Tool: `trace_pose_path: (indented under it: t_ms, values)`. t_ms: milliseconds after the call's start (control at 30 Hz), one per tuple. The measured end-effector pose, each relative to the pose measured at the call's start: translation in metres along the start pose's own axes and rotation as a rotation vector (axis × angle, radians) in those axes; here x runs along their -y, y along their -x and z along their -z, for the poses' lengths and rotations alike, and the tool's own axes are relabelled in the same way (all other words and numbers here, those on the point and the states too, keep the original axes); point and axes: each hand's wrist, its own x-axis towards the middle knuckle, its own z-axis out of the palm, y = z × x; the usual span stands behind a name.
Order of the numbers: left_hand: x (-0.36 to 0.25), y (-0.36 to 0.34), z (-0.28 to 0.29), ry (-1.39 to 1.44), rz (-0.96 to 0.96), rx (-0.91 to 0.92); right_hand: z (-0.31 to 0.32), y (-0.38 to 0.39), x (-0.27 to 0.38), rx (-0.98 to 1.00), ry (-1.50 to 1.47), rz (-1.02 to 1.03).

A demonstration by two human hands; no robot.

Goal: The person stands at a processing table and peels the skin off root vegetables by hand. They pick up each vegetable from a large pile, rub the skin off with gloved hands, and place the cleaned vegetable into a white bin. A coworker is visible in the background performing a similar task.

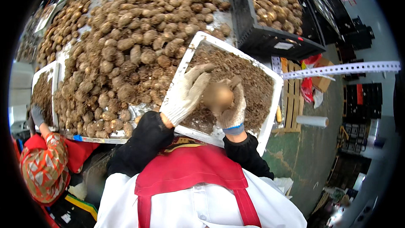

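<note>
My right hand (pixel 233 112), in a light knit glove with a blue cuff, is closed around a brown round tuber (pixel 217 97), which looks blurred. My left hand (pixel 187 93), in a cream glove, is beside the tuber on its left, fingers extended and slightly bent, holding nothing I can see. Both hands are over a white foam tray (pixel 270 114) holding loose brown soil and root scraps (pixel 249 84). A large heap of hairy brown tubers (pixel 126 42) lies on the table to the left of and behind the tray.
A black crate (pixel 274 42) of tubers stands behind the tray. A co-worker in patterned orange sleeves (pixel 42 169) works at a second white tray (pixel 55 97) at the left. At the right are a white perforated bar (pixel 341 68), a wooden pallet (pixel 291 122) and a white roll (pixel 312 120).
</note>
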Motion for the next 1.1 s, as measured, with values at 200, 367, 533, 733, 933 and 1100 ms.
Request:
trace_pose_path:
  t_ms: [200, 367, 533, 733, 933, 1100]
  values:
    - [-0.031, 0.024, 0.006, -0.343, -0.142, 0.019, -0.010, 0.013, -0.002, -0.060, -0.104, -0.177]
    - [0.034, 0.046, -0.018, -0.185, -0.239, -0.143, 0.056, -0.008, -0.058, -0.048, 0.440, 0.264]
    - [0.000, 0.035, -0.015, -0.401, -0.035, 0.027, 0.029, 0.003, -0.033, 0.015, 0.332, 0.287]
    - [0.026, 0.039, 0.000, -0.336, 0.118, 0.157, -0.008, 0.018, 0.009, -0.010, -0.218, 0.123]
    - [-0.048, 0.028, 0.001, -0.242, 0.140, 0.241, 0.043, 0.004, -0.030, -0.133, 0.409, 0.360]
    - [-0.017, 0.036, -0.019, -0.272, -0.089, 0.243, 0.033, -0.007, -0.028, -0.213, 0.226, 0.365]
